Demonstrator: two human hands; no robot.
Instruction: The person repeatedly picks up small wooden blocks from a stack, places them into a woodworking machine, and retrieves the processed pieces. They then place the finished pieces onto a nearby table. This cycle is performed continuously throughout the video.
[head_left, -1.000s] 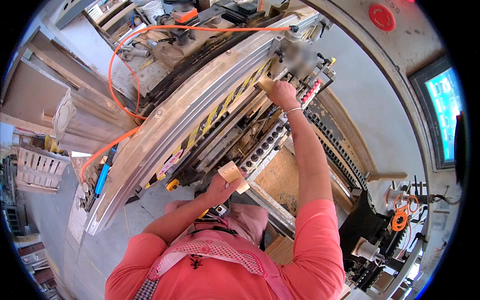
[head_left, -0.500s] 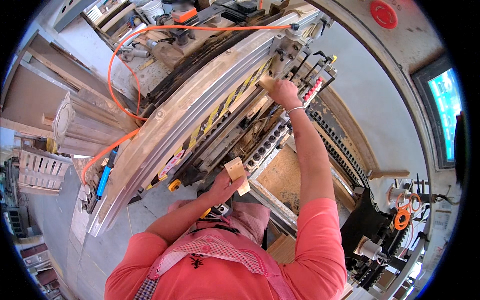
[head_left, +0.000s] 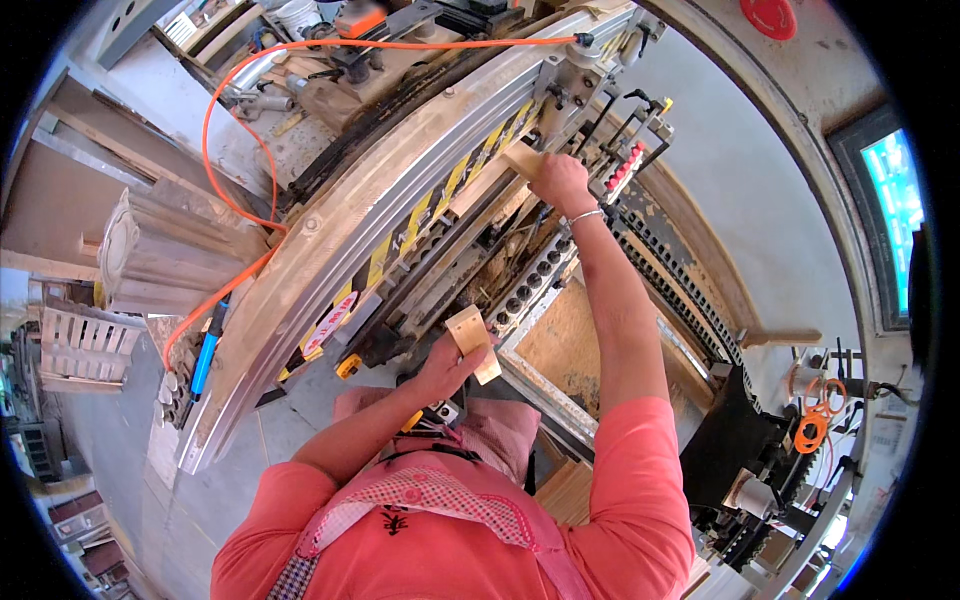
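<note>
My left hand (head_left: pixel 447 370) is closed around a small flat wooden piece (head_left: pixel 466 326), which stands up between thumb and fingers in front of my apron. My right hand (head_left: pixel 562 186) reaches far forward over the machine, its fingers closed on the end of another wooden piece (head_left: pixel 521 160). That piece lies close to the yellow-and-black striped rail (head_left: pixel 410 225). Beside the rail a pale wooden strip (head_left: pixel 480 190) runs toward the right hand's piece; whether the two touch, I cannot tell.
A row of black knobs (head_left: pixel 530 285) and several red knobs (head_left: pixel 625 168) sit near my right forearm. An orange hose (head_left: pixel 225 95) loops over the machine's long metal beam (head_left: pixel 330 205). A lit screen (head_left: pixel 893 205) and red button (head_left: pixel 768 18) are at right.
My right hand and its wooden piece have shifted slightly left. More of the pale strip by the striped rail shows now. The left hand keeps its grip, nearly still.
</note>
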